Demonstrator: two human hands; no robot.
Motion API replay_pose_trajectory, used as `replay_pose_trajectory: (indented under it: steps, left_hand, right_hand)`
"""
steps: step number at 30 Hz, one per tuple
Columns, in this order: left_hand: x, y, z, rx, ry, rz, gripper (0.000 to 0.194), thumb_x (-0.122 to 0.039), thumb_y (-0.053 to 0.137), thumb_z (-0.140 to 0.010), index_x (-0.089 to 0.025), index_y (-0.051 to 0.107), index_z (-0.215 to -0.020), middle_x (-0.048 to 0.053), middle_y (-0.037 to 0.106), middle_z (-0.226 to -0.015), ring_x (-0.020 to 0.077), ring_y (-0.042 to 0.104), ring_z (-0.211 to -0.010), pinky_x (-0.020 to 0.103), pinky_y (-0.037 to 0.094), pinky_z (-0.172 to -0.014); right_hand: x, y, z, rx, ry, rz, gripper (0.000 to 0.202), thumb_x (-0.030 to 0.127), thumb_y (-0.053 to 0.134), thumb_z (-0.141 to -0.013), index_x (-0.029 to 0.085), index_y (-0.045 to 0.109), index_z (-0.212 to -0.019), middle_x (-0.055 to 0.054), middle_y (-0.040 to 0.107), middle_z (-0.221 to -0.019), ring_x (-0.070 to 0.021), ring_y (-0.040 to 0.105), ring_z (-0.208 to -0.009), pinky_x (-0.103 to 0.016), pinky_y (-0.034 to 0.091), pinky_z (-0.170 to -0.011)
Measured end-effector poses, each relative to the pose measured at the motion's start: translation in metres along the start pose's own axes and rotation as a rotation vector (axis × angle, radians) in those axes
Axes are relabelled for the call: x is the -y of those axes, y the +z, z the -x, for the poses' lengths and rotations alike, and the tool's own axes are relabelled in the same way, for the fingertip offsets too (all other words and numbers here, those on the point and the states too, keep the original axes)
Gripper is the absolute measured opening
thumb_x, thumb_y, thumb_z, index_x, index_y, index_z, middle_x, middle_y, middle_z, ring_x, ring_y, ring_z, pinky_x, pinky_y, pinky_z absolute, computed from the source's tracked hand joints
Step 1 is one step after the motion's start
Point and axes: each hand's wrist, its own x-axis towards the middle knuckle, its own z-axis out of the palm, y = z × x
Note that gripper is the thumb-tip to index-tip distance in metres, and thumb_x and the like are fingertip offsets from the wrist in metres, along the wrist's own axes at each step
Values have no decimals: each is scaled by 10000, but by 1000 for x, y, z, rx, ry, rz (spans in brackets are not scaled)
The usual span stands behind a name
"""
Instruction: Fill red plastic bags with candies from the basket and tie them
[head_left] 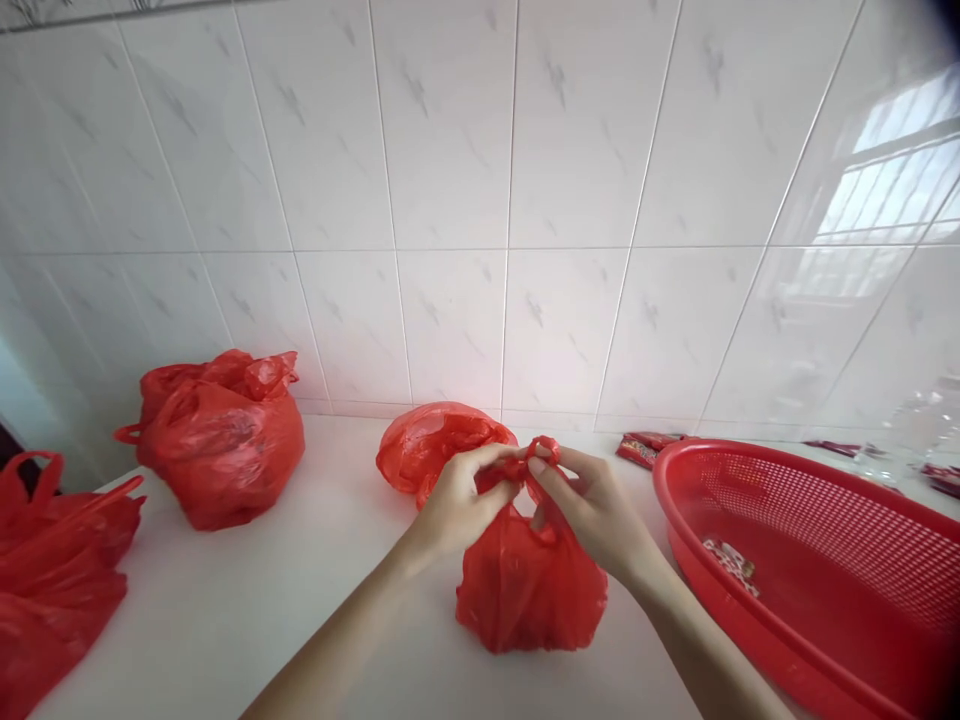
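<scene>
A red plastic bag (pixel 531 590) sits on the white surface in front of me, its handles gathered at the top. My left hand (pixel 466 497) pinches one handle between thumb and fingers. On the other side, my right hand (pixel 592 505) is closed on the twisted red plastic of the handles. Both hands meet just above the bag. What the bag holds cannot be made out through the plastic. Right behind my left hand lies another red plastic bag (pixel 431 440), loosely puffed and partly covered by that hand.
A full red bag (pixel 225 450) stands at the back left, and another red bag (pixel 56 570) is at the left edge. To the right is a red perforated basket (pixel 802 640) with a small packet (pixel 731 565) inside. Small red packets (pixel 646 448) lie by the tiled wall (pixel 450 180).
</scene>
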Motion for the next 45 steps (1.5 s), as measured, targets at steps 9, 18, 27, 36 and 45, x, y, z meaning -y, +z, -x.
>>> replay_pose_trajectory:
  steps: [9,18,27,36,45]
  left_hand:
    - [1,-6,-8,-190,-50,258,238,-366,733,-835,-189,776,-987,75,752,-1043,233,668,-1062,353,501,-980]
    - [29,-27,-21,-384,-192,291,274,-260,832,-697,-160,772,-945,99,774,-926,225,717,-928,358,538,-904]
    - [62,-41,-30,-430,-250,241,258,-187,819,-655,-126,761,-899,124,777,-887,238,735,-908,393,543,-941]
    - [73,-38,-31,-458,-182,189,282,-219,827,-643,-120,752,-895,123,768,-907,245,731,-889,426,545,-931]
    - [34,-35,-26,-418,106,121,208,-320,738,-781,-149,721,-898,55,719,-908,137,655,-693,318,541,-778]
  right_hand:
    - [3,-8,3,-29,-322,191,181,350,616,-938,277,770,-1000,-47,667,-1187,-219,612,-1150,-346,521,-945]
    - [12,-16,17,222,-665,720,219,127,576,-923,230,754,-997,-65,701,-1153,-228,591,-1122,-387,519,-901]
    - [34,-25,33,533,-581,812,231,121,564,-922,222,724,-789,-24,698,-734,-188,657,-835,-357,504,-858]
    - [37,-36,35,636,-453,655,231,243,567,-936,250,768,-821,-30,727,-755,-190,660,-782,-342,519,-773]
    - [32,-30,18,149,-162,205,265,367,581,-940,174,736,-845,-45,735,-780,-180,697,-749,-307,573,-688]
